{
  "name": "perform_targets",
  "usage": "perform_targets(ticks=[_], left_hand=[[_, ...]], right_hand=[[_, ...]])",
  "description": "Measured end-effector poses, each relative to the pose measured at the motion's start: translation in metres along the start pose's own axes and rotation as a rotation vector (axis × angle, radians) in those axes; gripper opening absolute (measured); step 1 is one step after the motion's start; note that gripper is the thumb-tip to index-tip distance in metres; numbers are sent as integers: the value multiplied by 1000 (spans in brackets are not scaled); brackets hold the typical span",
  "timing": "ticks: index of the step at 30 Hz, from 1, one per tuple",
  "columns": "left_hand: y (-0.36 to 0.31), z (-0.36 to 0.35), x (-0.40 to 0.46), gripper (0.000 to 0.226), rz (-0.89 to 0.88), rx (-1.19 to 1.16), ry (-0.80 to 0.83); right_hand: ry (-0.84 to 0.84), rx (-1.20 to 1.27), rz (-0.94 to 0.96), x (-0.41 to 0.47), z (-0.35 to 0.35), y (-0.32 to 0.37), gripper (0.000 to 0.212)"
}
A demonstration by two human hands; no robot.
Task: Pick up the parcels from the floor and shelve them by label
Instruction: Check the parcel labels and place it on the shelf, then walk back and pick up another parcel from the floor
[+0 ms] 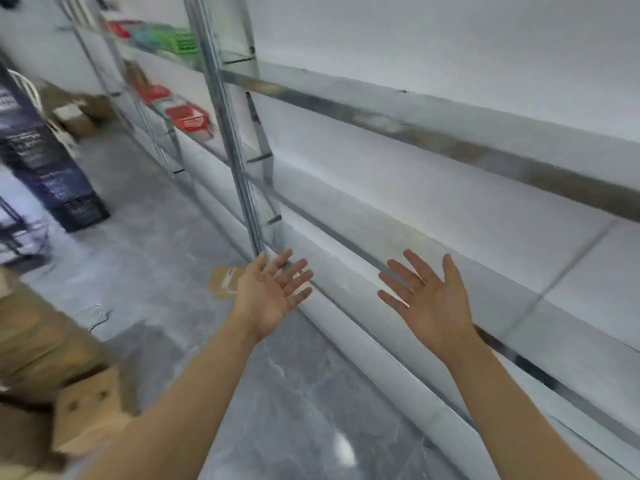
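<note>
Both my hands are stretched out in front of me, palms up, fingers spread, holding nothing. My left hand hovers beside the upright post of the metal shelving, and my right hand is in front of the lower white shelf boards. A flat brown parcel lies on the grey floor just left of my left hand, partly hidden by it. Several brown cardboard parcels are piled at the lower left. The view is blurred.
Red baskets and a green basket sit on the shelves further left. A dark printed carton stands on the floor at the left, with more brown boxes behind it. Grey floor lies between the parcel pile and the shelving.
</note>
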State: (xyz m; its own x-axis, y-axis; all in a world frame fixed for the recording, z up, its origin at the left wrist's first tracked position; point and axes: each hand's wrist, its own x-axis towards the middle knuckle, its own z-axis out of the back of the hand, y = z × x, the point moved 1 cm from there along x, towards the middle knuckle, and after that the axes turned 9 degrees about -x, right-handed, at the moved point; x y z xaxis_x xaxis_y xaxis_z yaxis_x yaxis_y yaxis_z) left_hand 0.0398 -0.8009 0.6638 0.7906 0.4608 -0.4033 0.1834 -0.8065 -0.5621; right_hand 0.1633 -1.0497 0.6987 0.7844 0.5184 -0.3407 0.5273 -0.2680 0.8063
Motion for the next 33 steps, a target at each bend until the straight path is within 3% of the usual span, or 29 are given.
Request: perform_targets(ticks=[8,15,20,33], left_hand=[[-102,120,-10,49,-152,-184,-211],[-161,180,21,50,-227,-211,-408],[-210,194,89,55,-284,-246,-471],[-290,196,261,55,-236,-328,-574]], right_hand=[[152,-79,-158,73,-125,-68,68],[254,-83,-296,172,-204,-117,68],[314,-84,-355,264,-256,-137,67],[407,-172,-470,475,-346,-127,68]])
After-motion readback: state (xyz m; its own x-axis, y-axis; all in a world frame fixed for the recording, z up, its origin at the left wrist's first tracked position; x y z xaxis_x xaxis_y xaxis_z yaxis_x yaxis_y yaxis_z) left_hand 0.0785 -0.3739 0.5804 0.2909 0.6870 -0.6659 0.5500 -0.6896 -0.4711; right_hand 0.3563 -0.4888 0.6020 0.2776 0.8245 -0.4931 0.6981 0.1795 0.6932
